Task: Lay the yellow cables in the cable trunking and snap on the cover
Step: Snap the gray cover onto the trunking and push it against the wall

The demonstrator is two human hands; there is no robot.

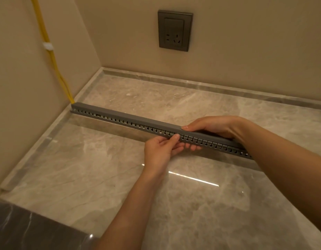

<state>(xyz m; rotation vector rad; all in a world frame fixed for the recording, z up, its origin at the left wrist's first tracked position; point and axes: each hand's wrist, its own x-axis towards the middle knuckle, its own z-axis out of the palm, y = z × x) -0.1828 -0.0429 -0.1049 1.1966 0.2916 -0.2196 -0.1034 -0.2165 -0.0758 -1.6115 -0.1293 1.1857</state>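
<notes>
Head view: a grey slotted cable trunking [120, 121] lies on a pale marble surface [192, 204], running from the left wall diagonally toward the near right, where it passes behind the right forearm. Its cover [130, 115] sits along the top for the whole visible length. The yellow cables [47, 36] come down the left wall, pass through a white clip [47, 46] and go into the trunking's far left end, at the foot of the wall.

The left hand [161, 150] pinches the trunking from the near side, the thumb tip on the slotted side wall and the fingers reaching under its lower edge. The right hand [215, 127] lies just to the right of it, on top of the cover, with its fingers stretched straight along the cover and pressing down; it grips nothing.

A dark wall socket [175, 30] is set in the far wall. A dark marble block [29, 230] fills the near left corner.
</notes>
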